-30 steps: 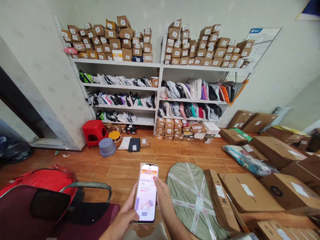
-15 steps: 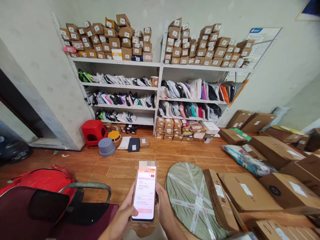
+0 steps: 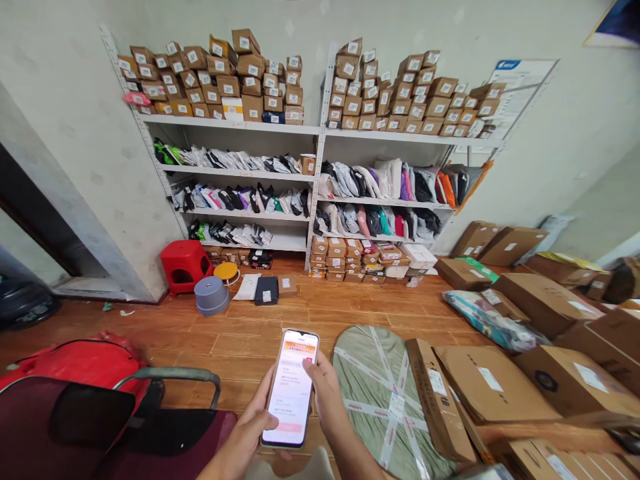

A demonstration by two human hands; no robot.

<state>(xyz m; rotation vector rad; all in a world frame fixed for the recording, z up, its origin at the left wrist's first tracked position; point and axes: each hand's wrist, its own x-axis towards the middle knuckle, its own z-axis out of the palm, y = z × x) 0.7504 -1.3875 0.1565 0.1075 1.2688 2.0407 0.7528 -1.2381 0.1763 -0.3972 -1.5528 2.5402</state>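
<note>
1. Dark red fabric of a chair seat (image 3: 65, 427) fills the lower left corner, with a grey handle bar (image 3: 170, 379) arching over it and a red bag (image 3: 75, 360) just behind; this side is crowded right up to the person's left forearm.

2. The left hand (image 3: 247, 437) is curled around the phone (image 3: 291, 388) from below and from the left, fingers wrapped on its edge, the thumb resting on the lower left part of the lit screen.

3. The phone stands between both hands, low and centre in the view, its long axis running away from the person and tilted a little to the right at the top. The screen faces up toward the camera.

4. The right hand (image 3: 325, 393) braces the phone's right edge, its fingers loosely bent and one fingertip at the upper right of the screen; it grips nothing else. Both hands touch the phone, the left carrying it.

5. Just right of the right hand lies a round green parcel (image 3: 380, 400) crossed with white tape, and beyond it flat cardboard boxes (image 3: 500, 383) piled to the right edge.

6. Open room lies ahead: the bare wooden floor (image 3: 250, 327) stretches from the phone's top to the shelves (image 3: 315, 193) at the far wall.
</note>
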